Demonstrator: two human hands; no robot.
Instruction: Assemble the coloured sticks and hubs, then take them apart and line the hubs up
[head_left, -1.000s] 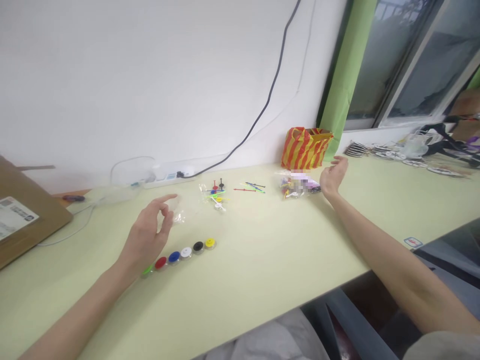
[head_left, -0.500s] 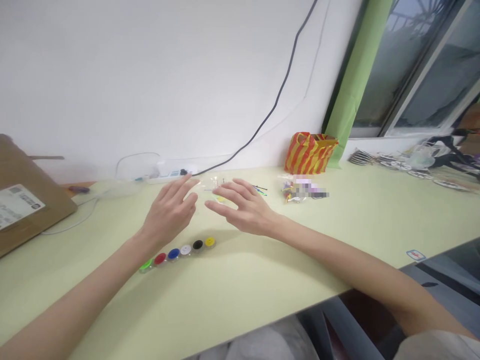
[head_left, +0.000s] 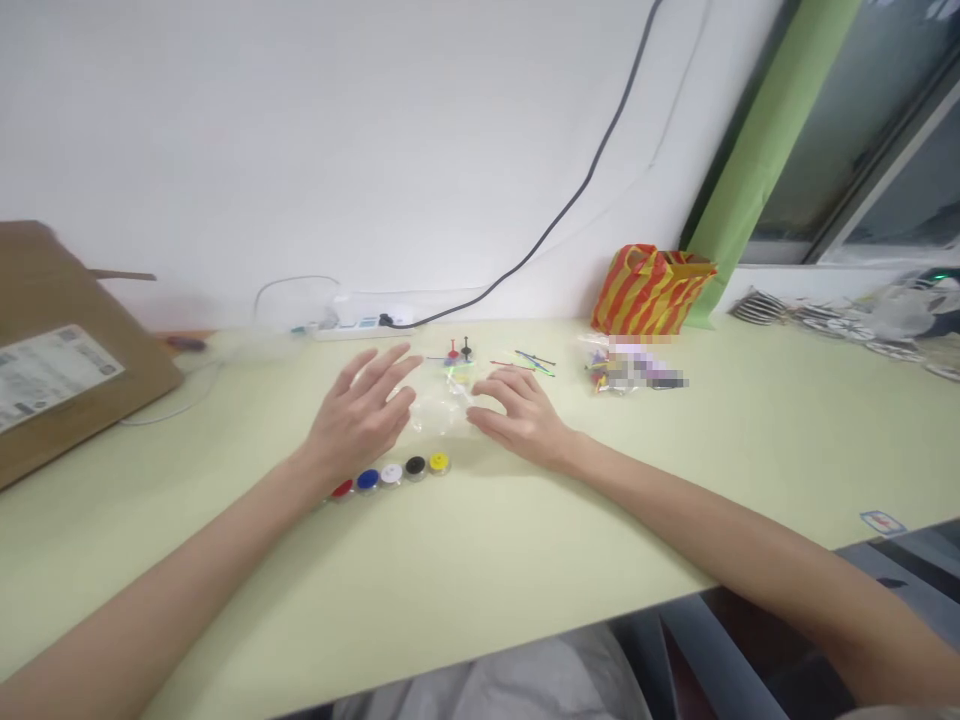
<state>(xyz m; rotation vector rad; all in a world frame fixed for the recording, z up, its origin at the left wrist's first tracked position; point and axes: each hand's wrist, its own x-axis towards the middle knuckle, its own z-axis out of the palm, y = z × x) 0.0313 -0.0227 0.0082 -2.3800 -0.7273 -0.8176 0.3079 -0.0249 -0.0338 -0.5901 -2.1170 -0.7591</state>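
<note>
My left hand [head_left: 364,410] hovers over the table with its fingers spread and nothing in it. To its right, my right hand [head_left: 521,415] has its thumb and fingertips at a clear plastic bag [head_left: 439,415]; a small white piece [head_left: 459,388] shows by the fingertips. Below my left hand runs a row of round pots, with a red [head_left: 343,488], a blue [head_left: 367,480], a white [head_left: 391,473], a black [head_left: 415,467] and a yellow lid [head_left: 439,462]. Beyond the hands stand a red piece [head_left: 453,350] and a black piece [head_left: 466,349], beside thin coloured sticks [head_left: 534,362].
A cardboard box [head_left: 67,400] is at the left. A power strip [head_left: 360,325] with a black cable [head_left: 551,220] lies by the wall. At the back right are a striped red-yellow bag [head_left: 649,295] and a filled plastic packet [head_left: 615,370]. A small card [head_left: 883,522] lies near the front edge.
The view has shifted, so the table things appear further right. My hands are further apart, and the red and black pieces now show between them. My right hand's fingers have closed somewhat at the clear bag.
</note>
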